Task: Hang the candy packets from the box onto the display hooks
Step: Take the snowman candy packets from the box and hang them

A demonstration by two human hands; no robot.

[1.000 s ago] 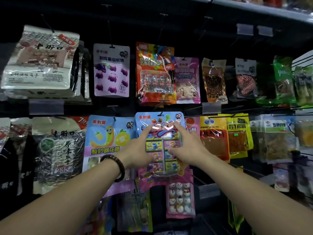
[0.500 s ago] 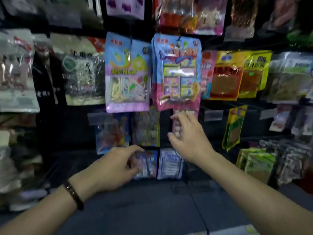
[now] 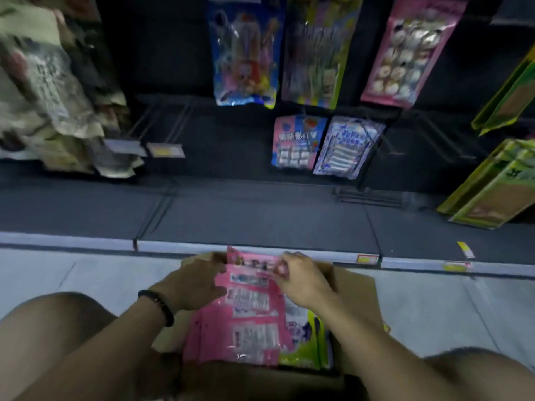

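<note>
Both hands (image 3: 197,282) (image 3: 304,282) grip pink packet (image 3: 249,319) over box (image 3: 353,287).

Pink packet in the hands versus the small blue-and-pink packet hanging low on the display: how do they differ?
The pink packet sits in the cardboard box, gripped near its top by the left hand and right hand; the blue-and-pink packet hangs on the display, untouched. The pink packet is nearly all pink; the blue-and-pink packet has a blue top. Both are flat plastic packets showing white blocks.
</note>
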